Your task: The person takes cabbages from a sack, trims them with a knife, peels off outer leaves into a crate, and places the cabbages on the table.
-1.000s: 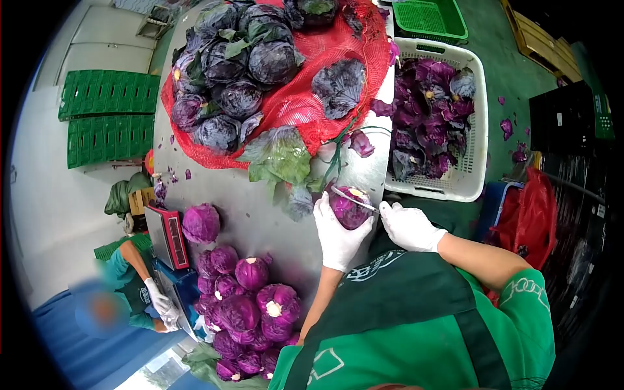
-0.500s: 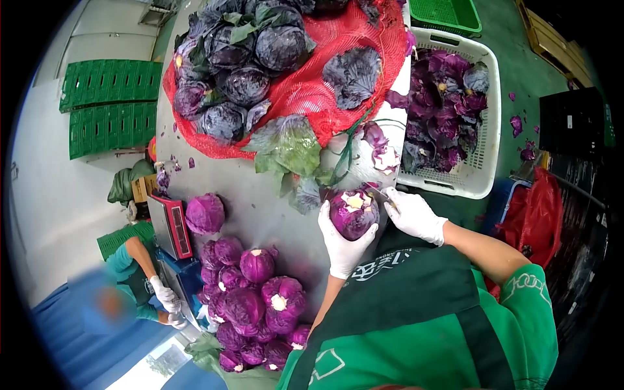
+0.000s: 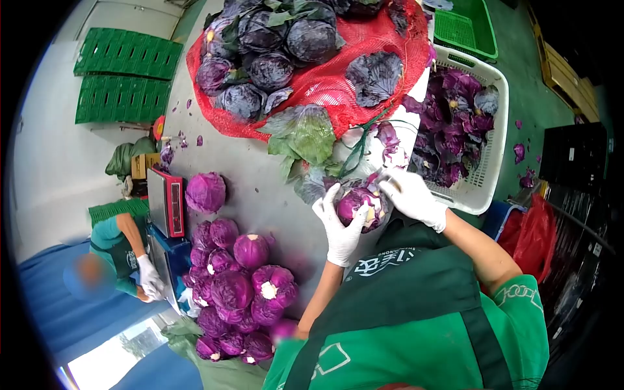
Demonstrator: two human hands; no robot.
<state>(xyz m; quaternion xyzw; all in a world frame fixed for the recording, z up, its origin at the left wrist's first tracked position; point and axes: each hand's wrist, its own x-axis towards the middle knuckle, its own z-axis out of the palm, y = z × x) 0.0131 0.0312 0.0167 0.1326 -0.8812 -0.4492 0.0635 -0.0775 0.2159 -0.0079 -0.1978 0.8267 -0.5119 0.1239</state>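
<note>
A purple cabbage with a pale cut base is cradled in my white-gloved left hand, the fingers curved round its near side. Close against its right side, my gloved right hand is closed on what looks like a small knife, mostly hidden by the fingers. Pale cut leaf pieces lie on the table just beyond the cabbage. Green outer leaves rest to the upper left of my hands.
A red mesh sack holds untrimmed cabbages. To the right, a white basket contains purple leaves. Trimmed cabbages are piled at the lower left near a red scale. A co-worker's gloved hand is beyond.
The cabbage has turned in my left hand, its cut base now facing more to the right and towards me. My right hand has moved closer over it. The whole view has shifted slightly.
</note>
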